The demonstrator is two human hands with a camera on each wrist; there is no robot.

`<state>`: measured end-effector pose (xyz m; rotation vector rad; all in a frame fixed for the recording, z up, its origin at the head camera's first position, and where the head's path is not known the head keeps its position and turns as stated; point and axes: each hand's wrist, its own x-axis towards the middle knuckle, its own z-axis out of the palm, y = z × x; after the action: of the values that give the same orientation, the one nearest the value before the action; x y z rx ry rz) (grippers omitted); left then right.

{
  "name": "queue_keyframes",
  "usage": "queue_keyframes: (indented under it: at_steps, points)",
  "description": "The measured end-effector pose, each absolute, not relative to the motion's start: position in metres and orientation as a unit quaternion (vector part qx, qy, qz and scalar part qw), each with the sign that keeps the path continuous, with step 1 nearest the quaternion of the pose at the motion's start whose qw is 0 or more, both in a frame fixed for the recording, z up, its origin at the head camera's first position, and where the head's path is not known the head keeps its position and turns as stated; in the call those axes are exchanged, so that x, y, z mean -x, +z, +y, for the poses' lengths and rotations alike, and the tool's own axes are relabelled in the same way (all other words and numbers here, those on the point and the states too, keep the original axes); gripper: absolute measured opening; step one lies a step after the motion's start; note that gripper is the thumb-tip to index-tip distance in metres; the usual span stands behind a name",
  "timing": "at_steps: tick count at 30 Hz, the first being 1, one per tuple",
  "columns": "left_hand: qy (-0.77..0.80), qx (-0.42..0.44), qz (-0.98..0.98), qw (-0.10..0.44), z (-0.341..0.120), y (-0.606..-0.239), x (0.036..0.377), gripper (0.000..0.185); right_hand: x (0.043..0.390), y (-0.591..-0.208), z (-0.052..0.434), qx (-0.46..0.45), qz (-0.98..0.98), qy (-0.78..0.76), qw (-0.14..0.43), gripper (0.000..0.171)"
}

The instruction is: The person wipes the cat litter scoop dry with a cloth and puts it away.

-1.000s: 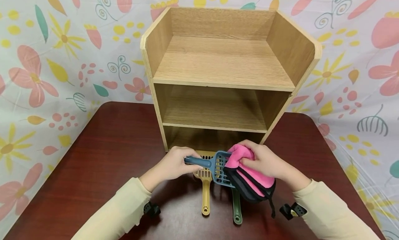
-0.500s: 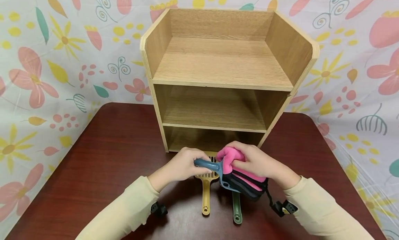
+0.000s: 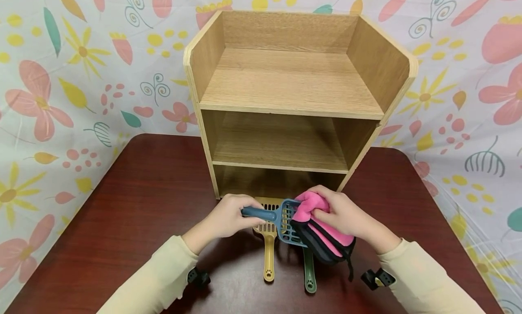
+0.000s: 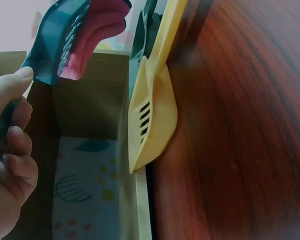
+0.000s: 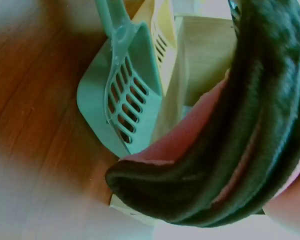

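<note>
My left hand grips the handle of a blue slotted litter scoop, held above the table with its head to the right. My right hand holds a folded pink cloth with black edging against the right part of that scoop's head, hiding some of its slots. Beneath lie a yellow litter scoop and a green litter scoop, handles toward me. The green one's head is mostly covered in the head view; the right wrist view shows its slotted head beside the yellow one.
A wooden shelf unit with a raised rim and two lower compartments stands behind the scoops. The yellow scoop's head reaches its front bottom edge. All this is on a dark red-brown table, with a flowered curtain around it.
Half a second ago the cloth had slid left over the blue scoop's head toward the handle. Now it is back at the right part, and the scoop has shifted left, its slots showing again.
</note>
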<state>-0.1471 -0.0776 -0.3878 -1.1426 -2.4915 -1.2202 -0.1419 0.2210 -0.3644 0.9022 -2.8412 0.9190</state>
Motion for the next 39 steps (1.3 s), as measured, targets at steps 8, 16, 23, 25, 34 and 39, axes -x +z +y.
queue_keyframes:
  at_steps: [8,16,23,25,34,39]
  points:
    - [-0.409,0.393,-0.821,0.072,-0.074,-0.387,0.149,0.021,0.143,-0.362,0.22,-0.295,-0.902,0.317,-0.005,0.038]
    - [-0.398,0.437,-0.804,0.06,-0.062,-0.379,0.149,0.018,0.146,-0.356,0.201,-0.334,-0.879,0.337,-0.049,0.041]
    - [-0.398,0.426,-0.809,0.079,-0.065,-0.384,0.151,0.019,0.145,-0.355,0.202,-0.325,-0.894,0.307,-0.017,0.039]
    - [-0.404,0.421,-0.808,0.081,-0.067,-0.386,0.152,0.02,0.145,-0.356,0.205,-0.313,-0.902,0.297,-0.004,0.038]
    - [-0.402,0.392,-0.82,0.11,-0.074,-0.388,0.156,0.021,0.145,-0.363,0.218,-0.242,-0.919,0.308,0.046,0.038]
    - [-0.409,0.38,-0.819,0.135,-0.074,-0.397,0.149,0.021,0.135,-0.373,0.214,-0.152,-0.918,0.361,0.066,0.034]
